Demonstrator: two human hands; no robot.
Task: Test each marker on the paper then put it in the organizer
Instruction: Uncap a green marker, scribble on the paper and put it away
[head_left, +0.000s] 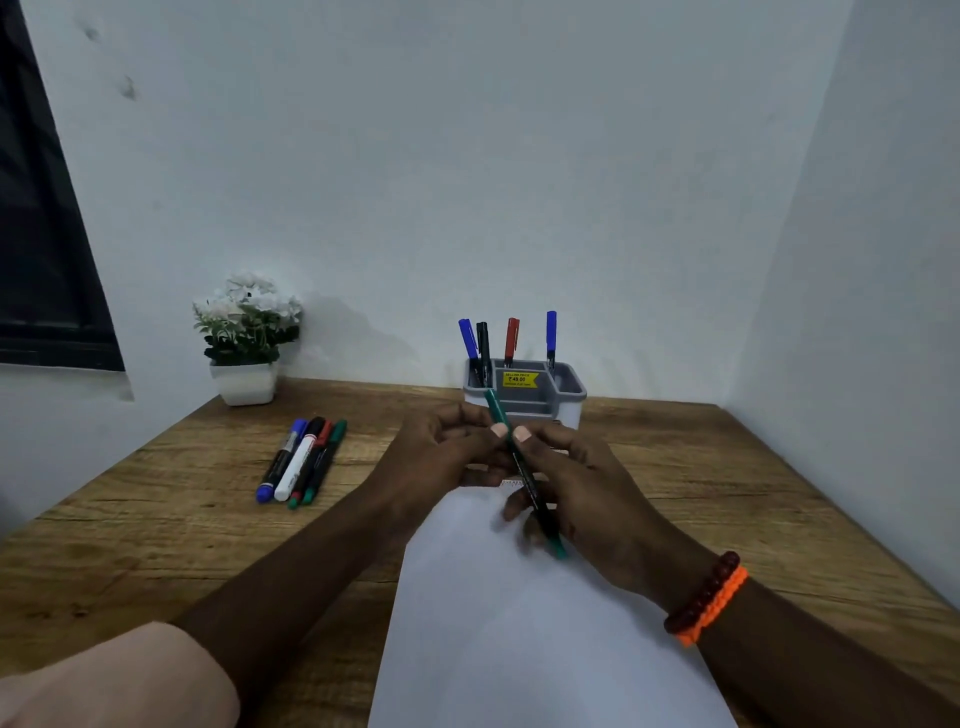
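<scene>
Green marker (524, 473) gripped by both hands (519, 462) over paper (519, 623); wooden desk (156, 519), white walls (467, 182).

Held marker (524, 467): green cap and end, black barrel. Paper (519, 623): plain white. Organizer (524, 389): grey with a yellow sticker (521, 379); upright in it two blue, one black, one red marker. Loose markers (301, 460), far left: blue, white-bodied, red, green. Desk (156, 519): brown woodgrain. Wrist bands (706, 600): dark red beads, orange braid. Flowers (248, 306): white, in a white pot.
</scene>
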